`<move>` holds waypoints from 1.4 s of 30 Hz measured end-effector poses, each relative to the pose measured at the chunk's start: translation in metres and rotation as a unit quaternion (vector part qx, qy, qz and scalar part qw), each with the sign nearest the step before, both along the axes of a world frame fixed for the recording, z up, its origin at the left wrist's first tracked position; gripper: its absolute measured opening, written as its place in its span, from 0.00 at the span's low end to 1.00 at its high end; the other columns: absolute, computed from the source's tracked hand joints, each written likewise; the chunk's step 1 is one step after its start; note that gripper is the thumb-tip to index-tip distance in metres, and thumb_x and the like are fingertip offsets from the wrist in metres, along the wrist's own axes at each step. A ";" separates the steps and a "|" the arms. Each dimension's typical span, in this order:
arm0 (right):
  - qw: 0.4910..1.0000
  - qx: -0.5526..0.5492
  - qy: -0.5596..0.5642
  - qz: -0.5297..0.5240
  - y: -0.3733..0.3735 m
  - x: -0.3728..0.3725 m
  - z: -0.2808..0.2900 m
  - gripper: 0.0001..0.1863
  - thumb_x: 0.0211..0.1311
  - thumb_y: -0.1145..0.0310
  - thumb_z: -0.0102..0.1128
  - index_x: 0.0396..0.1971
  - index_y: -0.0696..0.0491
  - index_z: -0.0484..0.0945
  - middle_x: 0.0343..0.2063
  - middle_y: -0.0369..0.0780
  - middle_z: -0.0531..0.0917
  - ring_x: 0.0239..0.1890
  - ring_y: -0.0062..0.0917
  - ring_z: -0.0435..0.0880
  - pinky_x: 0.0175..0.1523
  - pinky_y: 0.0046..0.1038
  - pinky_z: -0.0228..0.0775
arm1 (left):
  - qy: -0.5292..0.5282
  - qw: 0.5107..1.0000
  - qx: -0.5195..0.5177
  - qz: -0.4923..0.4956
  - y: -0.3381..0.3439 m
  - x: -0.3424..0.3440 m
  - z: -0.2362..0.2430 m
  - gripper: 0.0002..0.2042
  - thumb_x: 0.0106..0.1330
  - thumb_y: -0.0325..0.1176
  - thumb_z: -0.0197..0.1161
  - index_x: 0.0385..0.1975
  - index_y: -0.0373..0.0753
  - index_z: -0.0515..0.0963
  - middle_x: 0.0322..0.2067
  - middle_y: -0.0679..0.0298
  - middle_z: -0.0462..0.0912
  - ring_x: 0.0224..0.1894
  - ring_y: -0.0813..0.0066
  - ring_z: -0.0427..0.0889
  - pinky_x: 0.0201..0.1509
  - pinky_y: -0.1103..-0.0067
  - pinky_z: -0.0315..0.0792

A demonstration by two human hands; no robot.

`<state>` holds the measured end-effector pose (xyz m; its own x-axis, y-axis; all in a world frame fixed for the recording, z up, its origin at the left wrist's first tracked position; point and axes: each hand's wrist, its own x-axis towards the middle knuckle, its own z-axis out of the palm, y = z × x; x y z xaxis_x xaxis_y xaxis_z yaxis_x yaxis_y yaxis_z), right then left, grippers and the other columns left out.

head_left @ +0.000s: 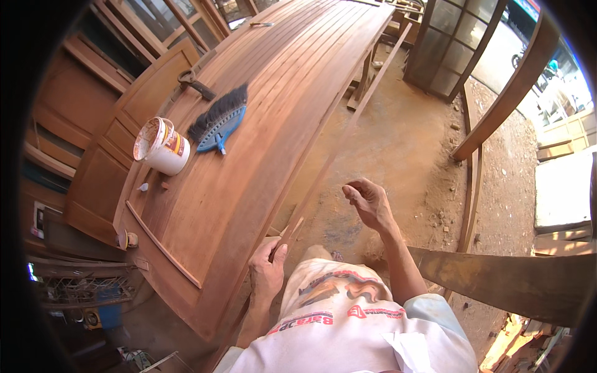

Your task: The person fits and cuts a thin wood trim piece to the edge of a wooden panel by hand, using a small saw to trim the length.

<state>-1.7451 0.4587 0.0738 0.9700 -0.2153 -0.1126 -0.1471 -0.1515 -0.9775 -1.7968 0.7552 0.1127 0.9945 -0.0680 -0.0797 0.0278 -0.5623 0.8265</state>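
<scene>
Currently, a thin wooden strip is gripped at its near end by the closed left hand, beside the wooden door panel; the right hand is held loosely curled, empty.

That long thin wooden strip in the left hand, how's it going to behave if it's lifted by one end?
The strip looks very slender for its length, so it would probably flex and sag. Likely light: the left hand pinches it alone.
</scene>
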 end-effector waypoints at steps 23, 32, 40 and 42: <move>0.943 0.330 0.031 -0.038 -0.190 0.382 -0.060 0.19 0.73 0.68 0.61 0.57 0.63 0.74 0.44 0.42 0.87 0.38 0.21 0.85 0.44 0.25 0.80 | -0.046 0.998 0.047 -0.026 -0.243 0.333 -0.029 0.15 0.60 0.20 0.74 0.45 0.35 0.79 0.39 0.59 0.79 0.36 0.68 0.80 0.38 0.72 0.77; 0.923 0.380 0.055 0.025 -0.287 0.503 -0.064 0.18 0.74 0.71 0.57 0.59 0.61 0.72 0.46 0.44 0.87 0.45 0.25 0.87 0.45 0.25 0.80 | -0.075 0.989 0.123 0.035 -0.338 0.448 -0.032 0.15 0.58 0.21 0.75 0.43 0.39 0.78 0.39 0.57 0.79 0.42 0.54 0.82 0.44 0.62 0.77; 0.920 0.377 0.066 0.079 -0.355 0.593 -0.055 0.20 0.75 0.66 0.64 0.59 0.60 0.74 0.44 0.41 0.88 0.42 0.21 0.86 0.42 0.23 0.79 | -0.099 0.986 0.112 0.074 -0.402 0.515 -0.025 0.15 0.60 0.21 0.75 0.46 0.36 0.82 0.43 0.53 0.84 0.45 0.50 0.85 0.48 0.62 0.80; 0.923 0.368 0.065 0.090 -0.360 0.613 -0.055 0.22 0.73 0.64 0.68 0.59 0.60 0.75 0.41 0.40 0.88 0.40 0.21 0.86 0.41 0.23 0.79 | -0.080 0.989 0.103 0.070 -0.404 0.529 -0.025 0.15 0.62 0.22 0.74 0.48 0.35 0.82 0.43 0.51 0.85 0.44 0.49 0.86 0.48 0.63 0.80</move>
